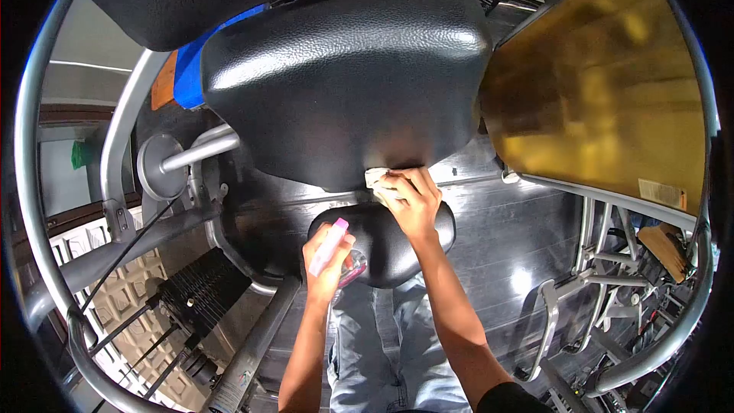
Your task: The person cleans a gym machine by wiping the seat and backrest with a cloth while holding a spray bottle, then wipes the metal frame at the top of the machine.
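Observation:
A large black padded seat (336, 92) of a gym machine fills the upper middle of the head view. At its near edge my right hand (413, 197) pinches a crumpled whitish cloth (375, 177), which touches the edge. My left hand (325, 264) is wrapped round a spray bottle with a white and pink top (329, 247); its clear lower part shows beside the palm. The bottle is over a smaller black pad (386, 241), apart from the large seat.
A yellow-brown translucent panel (596, 92) stands at the right. Grey metal tubes (122, 130) curve along the left, above a black weight stack (202, 291). More gym frames (550, 313) are at the lower right. A blue object (187, 76) lies behind the seat.

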{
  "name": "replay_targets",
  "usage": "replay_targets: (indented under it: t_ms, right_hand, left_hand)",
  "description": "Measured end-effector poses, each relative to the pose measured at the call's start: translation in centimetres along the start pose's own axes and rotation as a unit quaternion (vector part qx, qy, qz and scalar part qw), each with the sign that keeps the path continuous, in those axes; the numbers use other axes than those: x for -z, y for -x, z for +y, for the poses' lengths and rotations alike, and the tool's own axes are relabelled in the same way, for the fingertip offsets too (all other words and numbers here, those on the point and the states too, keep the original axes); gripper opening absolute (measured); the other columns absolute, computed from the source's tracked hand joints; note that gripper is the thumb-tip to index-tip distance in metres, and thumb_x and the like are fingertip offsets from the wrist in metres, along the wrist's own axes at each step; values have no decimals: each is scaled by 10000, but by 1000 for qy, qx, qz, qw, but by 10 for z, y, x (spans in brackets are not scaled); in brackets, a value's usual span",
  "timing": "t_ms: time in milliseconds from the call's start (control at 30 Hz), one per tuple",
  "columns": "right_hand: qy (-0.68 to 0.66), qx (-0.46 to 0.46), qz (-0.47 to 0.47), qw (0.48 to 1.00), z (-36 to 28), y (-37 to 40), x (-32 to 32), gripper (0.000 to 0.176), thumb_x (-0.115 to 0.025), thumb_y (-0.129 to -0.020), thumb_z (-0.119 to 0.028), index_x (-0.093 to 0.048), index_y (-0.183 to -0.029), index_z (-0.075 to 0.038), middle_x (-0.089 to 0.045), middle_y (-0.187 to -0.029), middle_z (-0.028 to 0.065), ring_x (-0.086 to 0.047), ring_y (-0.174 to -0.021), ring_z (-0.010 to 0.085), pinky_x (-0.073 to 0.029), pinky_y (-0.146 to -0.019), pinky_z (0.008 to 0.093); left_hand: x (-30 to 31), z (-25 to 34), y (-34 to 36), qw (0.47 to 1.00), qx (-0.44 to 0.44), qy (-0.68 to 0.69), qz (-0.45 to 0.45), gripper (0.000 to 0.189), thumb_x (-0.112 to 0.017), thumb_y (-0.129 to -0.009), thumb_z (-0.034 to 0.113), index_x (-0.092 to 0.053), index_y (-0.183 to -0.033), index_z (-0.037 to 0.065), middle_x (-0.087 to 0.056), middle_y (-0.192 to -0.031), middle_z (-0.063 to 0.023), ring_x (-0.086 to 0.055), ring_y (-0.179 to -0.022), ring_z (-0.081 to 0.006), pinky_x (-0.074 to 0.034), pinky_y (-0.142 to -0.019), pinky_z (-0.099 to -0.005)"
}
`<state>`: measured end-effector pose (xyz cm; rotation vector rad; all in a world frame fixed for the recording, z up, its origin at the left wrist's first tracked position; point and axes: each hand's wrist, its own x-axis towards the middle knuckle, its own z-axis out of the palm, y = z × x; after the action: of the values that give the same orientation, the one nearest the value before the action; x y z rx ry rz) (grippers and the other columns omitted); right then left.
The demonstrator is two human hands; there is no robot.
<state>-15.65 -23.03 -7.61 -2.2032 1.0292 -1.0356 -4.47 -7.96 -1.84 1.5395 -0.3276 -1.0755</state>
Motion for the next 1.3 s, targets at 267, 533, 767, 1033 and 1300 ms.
replay_targets:
  t_ms: [267, 533, 767, 1033, 1300]
  right_hand:
    - [10, -34, 10, 999, 18, -4, 25, 281, -832, -595, -123, -725, -852, -163, -667, -818, -32, -618, -723, 181, -528, -620, 315]
    - [-18, 54, 83, 995, -9, -43, 41, 302, -849, -591, -92, -745, -866, -165, -666, -816, -13, -627, -701, 169, -510, -585, 297]
    - [17, -43, -5, 999, 31, 15, 12, 246, -840, -576, -92, -695, -773, -128, -647, -814, 11, -624, -748, 214, -518, -645, 337]
    - [-2, -80, 73, 994, 20, -10, 36, 305, -825, -559, -85, -711, -840, -122, -640, -800, 26, -628, -730, 219, -521, -631, 349]
    - [-55, -57, 100, 992, 15, -3, 25, 322, -807, -608, -13, -708, -886, -141, -661, -973, 16, -631, -852, 220, -537, -706, 345]
  left_hand:
    - [-1, 2, -5, 999, 3, -30, -20, 35, -651, -863, 17, -617, -853, 10, -539, -679, -7, -514, -515, -74, -400, -499, -232]
    - [-7, 5, -8, 999, 11, -50, -12, 63, -656, -865, 28, -619, -819, 6, -537, -667, -9, -520, -517, -79, -406, -502, -235]
    - [-13, 5, -12, 998, 1, -60, -16, 178, -692, -835, 161, -608, -830, 4, -580, -704, -46, -522, -479, -119, -381, -478, -253]
    - [-16, -1, -19, 998, -1, -54, -12, 178, -689, -833, 167, -621, -851, 4, -615, -788, -62, -537, -495, -124, -403, -484, -248]
    - [-29, 4, -23, 997, 22, -69, -18, 78, -663, -870, 62, -611, -880, 5, -577, -669, -20, -526, -508, -83, -418, -495, -233]
